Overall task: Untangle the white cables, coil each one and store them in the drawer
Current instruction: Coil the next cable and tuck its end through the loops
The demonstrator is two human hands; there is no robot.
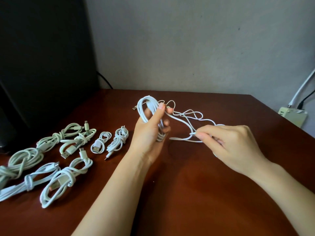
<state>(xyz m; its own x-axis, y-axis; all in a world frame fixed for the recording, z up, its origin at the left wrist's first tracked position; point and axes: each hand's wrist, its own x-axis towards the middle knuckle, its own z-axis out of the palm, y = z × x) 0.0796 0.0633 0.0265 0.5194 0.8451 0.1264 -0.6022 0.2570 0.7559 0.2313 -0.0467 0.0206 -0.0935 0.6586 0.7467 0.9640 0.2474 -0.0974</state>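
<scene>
Knotted white cable bundles [64,179] lie left on the dark red-brown wooden worktop [187,201], while the left hand [150,135] clasps a looped white cable coil [142,114] and the right hand [228,142] pinches its loose tail [177,138] with curled fingers [204,134].

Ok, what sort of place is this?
Likely a home desk corner: a reddish-brown wooden table against a plain grey wall, a large black panel, perhaps a monitor, at the left, and what looks like a power strip at the right.

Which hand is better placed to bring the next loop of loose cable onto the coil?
Probably the right hand: it already pinches the loose cable. The left hand is busy gripping the coil.
</scene>
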